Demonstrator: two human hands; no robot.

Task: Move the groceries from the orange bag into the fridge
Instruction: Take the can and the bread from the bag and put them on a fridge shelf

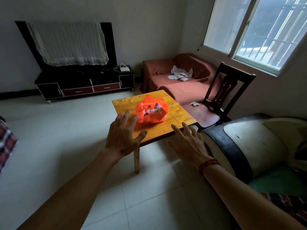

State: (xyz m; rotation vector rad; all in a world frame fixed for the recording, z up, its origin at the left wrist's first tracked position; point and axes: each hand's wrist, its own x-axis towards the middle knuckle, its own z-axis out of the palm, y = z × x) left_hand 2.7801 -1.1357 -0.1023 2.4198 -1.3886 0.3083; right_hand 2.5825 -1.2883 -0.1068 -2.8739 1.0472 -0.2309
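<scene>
An orange plastic bag (150, 112) stands open on a small wooden table (176, 118). Several small groceries (153, 110) show inside it; I cannot tell what they are. My left hand (123, 136) is stretched out in front of the bag's near left side, fingers spread and holding nothing. My right hand (188, 143) hovers over the table's near right corner, fingers apart and empty, with a red cord on the wrist. No fridge is in view.
A dark wooden chair (224, 95) stands right of the table, by a red-covered sofa (179, 80). An armchair (249, 146) is close on my right. A TV stand (84, 83) with a cloth-draped television lines the far wall. Pale tiled floor (58, 138) stretches left.
</scene>
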